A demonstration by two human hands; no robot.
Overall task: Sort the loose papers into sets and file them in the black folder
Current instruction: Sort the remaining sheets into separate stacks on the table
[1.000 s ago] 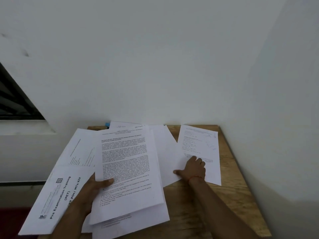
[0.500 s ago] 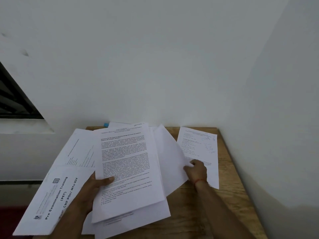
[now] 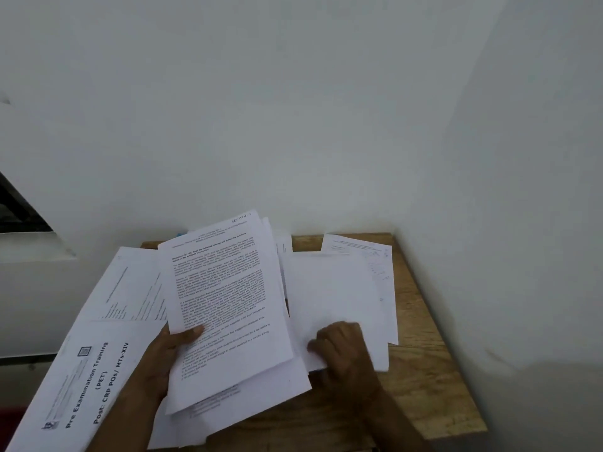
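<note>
Papers [image 3: 225, 298] lie on table [image 3: 421, 380], against wall [image 3: 293, 109].

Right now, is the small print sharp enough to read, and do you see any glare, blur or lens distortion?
Head view: the light is dim and even, with no glare. The small print on the stack in the left hand is too soft to read. Only the big heading on the cover sheet reads. The right hand looks slightly smeared. The wall corner bends, as a wide lens does.
</note>
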